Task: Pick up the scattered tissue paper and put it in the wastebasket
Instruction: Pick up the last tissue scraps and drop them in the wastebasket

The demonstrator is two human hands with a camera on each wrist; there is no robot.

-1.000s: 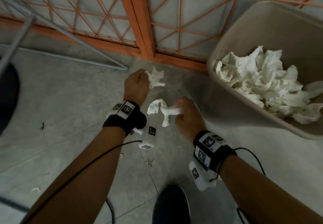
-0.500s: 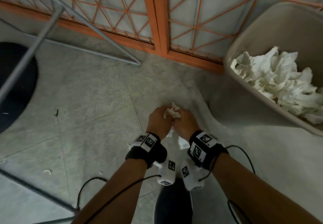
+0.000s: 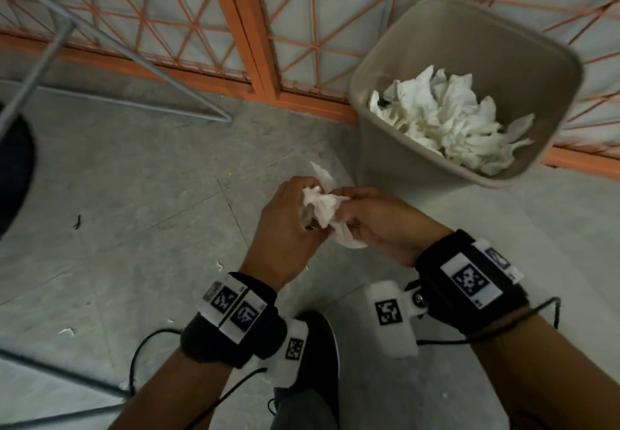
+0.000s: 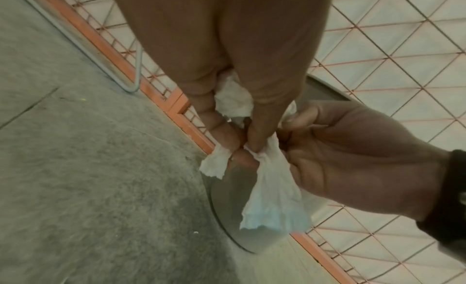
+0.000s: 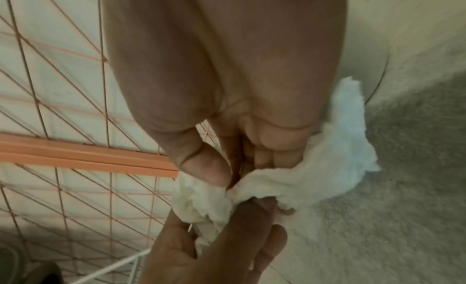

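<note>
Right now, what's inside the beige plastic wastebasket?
The beige plastic wastebasket holds a heap of crumpled white tissue, with one small dark spot at the heap's left edge. The heap hides the bottom and anything beneath.

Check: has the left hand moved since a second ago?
Yes. The left hand has left its spot near the orange fence base, pulling back toward the person to meet the right hand around the tissue.

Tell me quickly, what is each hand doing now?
Left hand: grips the tissue paper.
Right hand: pinches the same tissue paper.
</note>
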